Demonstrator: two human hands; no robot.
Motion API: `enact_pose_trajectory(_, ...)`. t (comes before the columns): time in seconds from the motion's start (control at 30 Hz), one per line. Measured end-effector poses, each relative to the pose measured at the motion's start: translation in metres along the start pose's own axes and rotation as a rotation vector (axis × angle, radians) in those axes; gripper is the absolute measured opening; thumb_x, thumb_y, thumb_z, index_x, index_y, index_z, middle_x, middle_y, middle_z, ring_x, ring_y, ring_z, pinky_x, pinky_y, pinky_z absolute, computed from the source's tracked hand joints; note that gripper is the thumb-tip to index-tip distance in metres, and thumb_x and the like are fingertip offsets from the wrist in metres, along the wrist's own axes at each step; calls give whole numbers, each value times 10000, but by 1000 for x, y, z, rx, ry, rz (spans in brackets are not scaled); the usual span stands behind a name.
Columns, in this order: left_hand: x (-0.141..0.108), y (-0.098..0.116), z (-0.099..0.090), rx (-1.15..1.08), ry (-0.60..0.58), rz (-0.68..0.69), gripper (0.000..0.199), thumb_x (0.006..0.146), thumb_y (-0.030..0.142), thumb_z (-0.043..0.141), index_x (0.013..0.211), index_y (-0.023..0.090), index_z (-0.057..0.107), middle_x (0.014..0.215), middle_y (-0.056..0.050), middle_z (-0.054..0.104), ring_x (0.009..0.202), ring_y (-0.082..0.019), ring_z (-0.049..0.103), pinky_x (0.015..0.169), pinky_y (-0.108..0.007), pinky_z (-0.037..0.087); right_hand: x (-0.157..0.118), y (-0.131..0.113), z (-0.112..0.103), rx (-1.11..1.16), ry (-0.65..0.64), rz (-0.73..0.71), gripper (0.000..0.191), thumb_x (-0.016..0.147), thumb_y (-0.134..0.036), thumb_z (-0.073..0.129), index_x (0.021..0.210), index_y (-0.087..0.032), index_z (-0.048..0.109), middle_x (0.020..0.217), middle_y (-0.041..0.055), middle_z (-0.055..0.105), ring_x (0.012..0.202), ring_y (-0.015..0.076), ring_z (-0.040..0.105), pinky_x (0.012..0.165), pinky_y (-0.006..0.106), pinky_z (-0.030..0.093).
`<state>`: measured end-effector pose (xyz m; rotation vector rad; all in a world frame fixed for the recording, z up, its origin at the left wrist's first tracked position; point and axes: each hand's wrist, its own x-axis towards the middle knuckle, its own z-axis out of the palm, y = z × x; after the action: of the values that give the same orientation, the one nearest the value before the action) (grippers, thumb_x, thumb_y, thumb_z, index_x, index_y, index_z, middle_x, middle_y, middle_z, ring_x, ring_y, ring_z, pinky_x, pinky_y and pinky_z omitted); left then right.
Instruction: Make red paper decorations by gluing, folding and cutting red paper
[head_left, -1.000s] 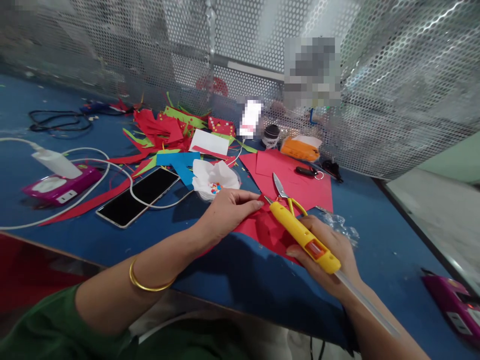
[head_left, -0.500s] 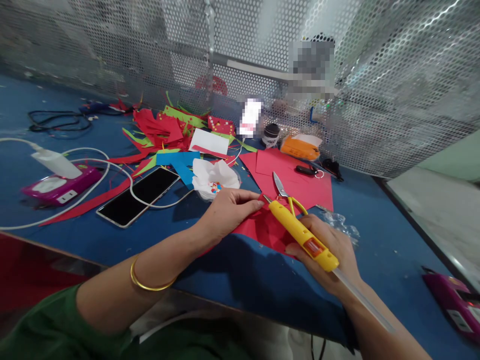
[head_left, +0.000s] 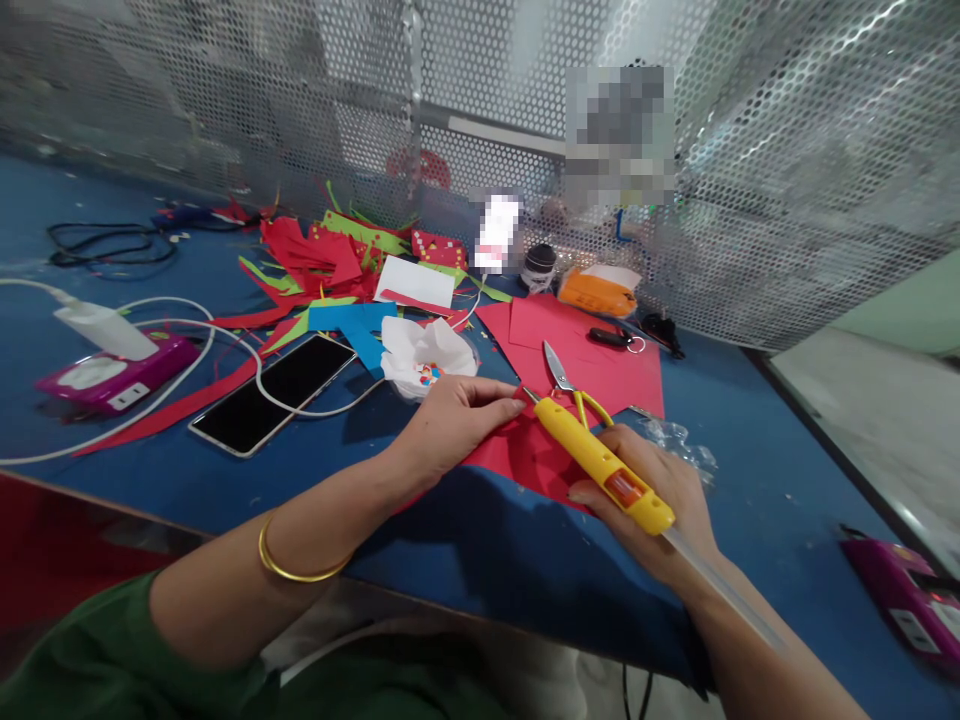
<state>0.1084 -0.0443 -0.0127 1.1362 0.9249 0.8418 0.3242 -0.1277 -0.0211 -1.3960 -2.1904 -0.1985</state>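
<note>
Pinched between the thumb and fingers of my left hand (head_left: 454, 425) is a red paper piece (head_left: 517, 455), which spreads below and to the right. My right hand (head_left: 652, 500) grips a yellow glue gun (head_left: 600, 455) with a clear glue stick poking out of its rear. The gun's metal tip points at the paper's upper edge, close to my left fingertips. Yellow-handled scissors (head_left: 559, 370) lie just beyond the gun on red paper sheets (head_left: 630, 375). Left of them sits a bowl lined with white tissue (head_left: 409, 350), holding small coloured bits.
A black-screened phone (head_left: 274, 395) with a white cable across it lies at the left, beside a purple power strip (head_left: 120, 375). Paper scraps (head_left: 315, 255) pile at the back left. An orange packet (head_left: 596, 292) and keys (head_left: 609, 338) lie at the back right, before a mesh screen (head_left: 495, 90).
The whole view has shifted very slightly. My hands, the red paper and the glue gun stay in nearly the same positions relative to one another.
</note>
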Motion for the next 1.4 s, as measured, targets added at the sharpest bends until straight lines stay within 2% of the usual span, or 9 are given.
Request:
enact_pose_trajectory(0.2, 1, -2, -1, 4, -1, 6, 151, 828, 158, 717, 922, 204, 827, 815, -48, 795, 719, -100, 657, 715, -211, 495, 1, -1, 0, -26, 18, -28, 366, 990, -573, 489, 916, -216, 521, 703, -13, 653, 538, 131, 606, 499, 255, 421)
enact_pose_trajectory(0.33, 0, -3, -1, -15, -4, 6, 145, 819, 175, 723, 913, 210, 828, 809, -49, 793, 725, -110, 663, 726, -227, 504, 5, -3, 0, -19, 50, -37, 390, 983, -585, 493, 861, -216, 518, 641, -24, 621, 494, 115, 571, 472, 241, 401)
enact_pose_trajectory(0.6, 0, -4, -1, -5, -3, 14, 148, 824, 173, 725, 927, 206, 826, 846, -56, 801, 746, -117, 676, 730, -230, 507, 4, -2, 0, -22, 34, -5, 308, 960, -513, 565, 861, -223, 536, 653, -16, 642, 504, 119, 574, 478, 245, 390)
enact_pose_trajectory(0.7, 1, -5, -1, 0, -2, 11, 156, 819, 174, 733, 943, 204, 824, 842, -49, 802, 740, -113, 675, 719, -224, 502, 4, -2, 0, -21, 52, -12, 312, 980, -502, 529, 855, -217, 536, 642, -15, 637, 495, 114, 570, 478, 240, 393)
enact_pose_trajectory(1.0, 1, -5, -2, 15, -14, 19, 172, 824, 188, 724, 966, 202, 821, 828, -51, 795, 785, -132, 686, 771, -249, 526, 10, -8, -2, -61, 105, -23, 485, 985, -648, 423, 805, -212, 536, 585, -16, 626, 438, 114, 559, 433, 235, 384)
enact_pose_trajectory(1.2, 0, -3, -1, 18, -10, 15, 170, 817, 208, 726, 957, 186, 820, 874, -69, 798, 788, -141, 688, 775, -266, 538, 8, -7, -2, -67, 75, -13, 500, 971, -674, 425, 790, -219, 529, 587, -11, 627, 441, 119, 560, 434, 245, 390)
enact_pose_trajectory(1.4, 1, -3, -2, 32, -5, 26, 181, 816, 195, 713, 963, 188, 818, 873, -64, 796, 798, -141, 692, 798, -271, 542, 2, -1, 0, -64, 29, 17, 386, 945, -597, 555, 856, -222, 557, 653, -6, 650, 490, 130, 572, 473, 257, 389)
